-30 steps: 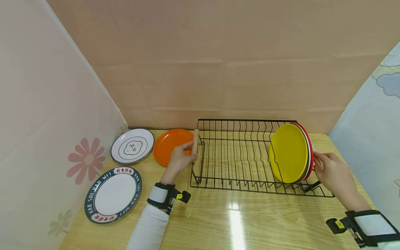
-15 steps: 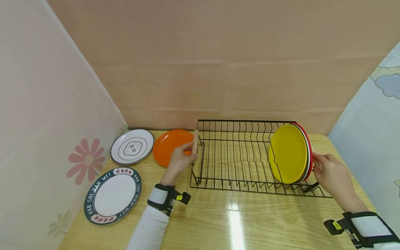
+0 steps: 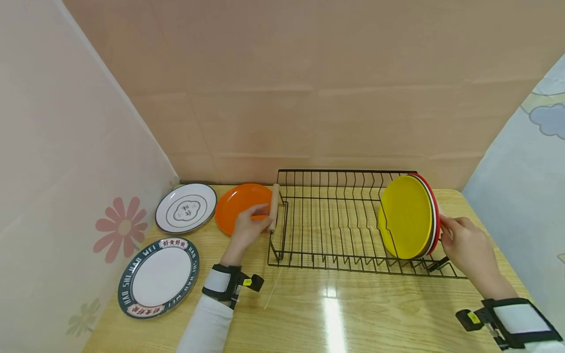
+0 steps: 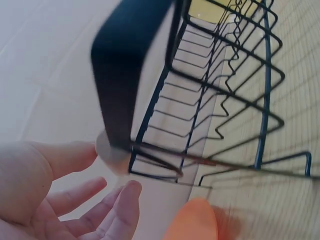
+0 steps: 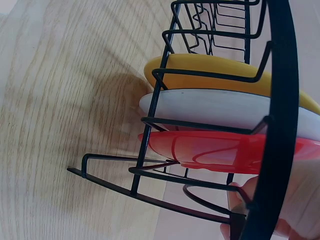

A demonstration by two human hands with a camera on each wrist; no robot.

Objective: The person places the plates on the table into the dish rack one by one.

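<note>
The left hand [image 3: 248,226] rests against the wooden handle [image 3: 274,207] at the left end of the black wire dish rack [image 3: 335,230]; in the left wrist view its fingers [image 4: 120,212] look loosely spread and relaxed, not wrapped round the handle. The right hand [image 3: 463,245] sits at the right end of the rack, its fingertips curled onto the rim of the red plate [image 3: 436,215], though how firmly it grips is hard to judge from the head view.

Left of the rack, three plates lie flat on the wooden surface [image 3: 335,314]: a white plate with a dark green lettered border [image 3: 159,277] nearest the viewer, a white plate with a cloud motif [image 3: 186,208] behind it, and an orange plate [image 3: 238,205] just beside the rack's handle. Inside the rack, at its right end, three plates stand on edge in neighbouring slots: a yellow plate [image 3: 406,218], a white plate [image 5: 225,110] behind it, then the red one outermost. The rest of the rack's slots hold nothing.
</note>
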